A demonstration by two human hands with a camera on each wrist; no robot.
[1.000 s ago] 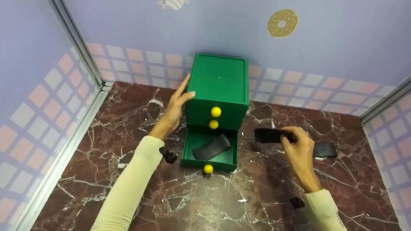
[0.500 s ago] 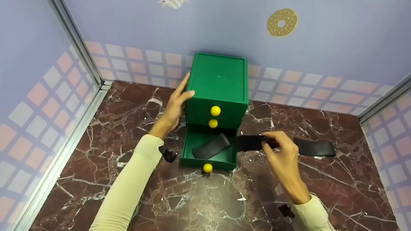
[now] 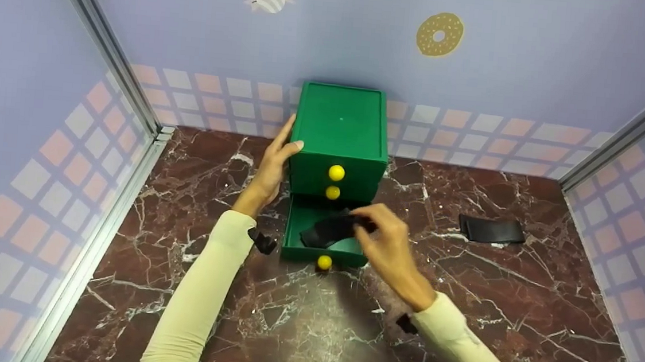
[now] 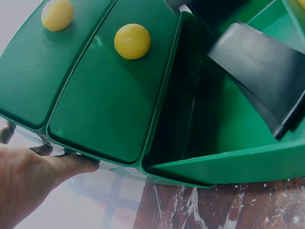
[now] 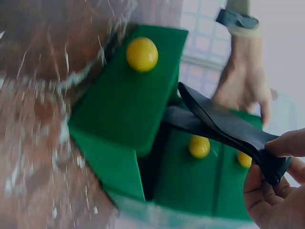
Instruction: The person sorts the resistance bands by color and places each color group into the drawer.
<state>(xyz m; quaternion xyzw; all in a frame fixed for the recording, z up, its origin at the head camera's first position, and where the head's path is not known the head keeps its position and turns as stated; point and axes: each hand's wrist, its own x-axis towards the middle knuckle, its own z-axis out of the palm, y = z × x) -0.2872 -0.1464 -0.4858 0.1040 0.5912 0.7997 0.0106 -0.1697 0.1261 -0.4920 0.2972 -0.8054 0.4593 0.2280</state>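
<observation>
A green drawer box (image 3: 341, 122) with yellow knobs stands against the back wall. Its bottom drawer (image 3: 296, 252) is pulled out. My left hand (image 3: 268, 171) rests along the box's left side, fingers straight and thumb at the top front corner. With thumb and fingertips, my right hand (image 3: 389, 244) pinches one end of a folded black leather-like strip (image 5: 233, 126), whose free end hangs over the drawer. A similar black strip (image 4: 262, 71) lies folded inside the drawer, partly covered by the held one in the head view.
Another folded black strip (image 3: 492, 230) lies on the marbled table (image 3: 311, 330) to the right. Patterned walls (image 3: 196, 33) enclose the table at the back and both sides.
My right hand has carried its black strip leftward from beside the strip on the table to over the open drawer. My left hand stays on the box.
</observation>
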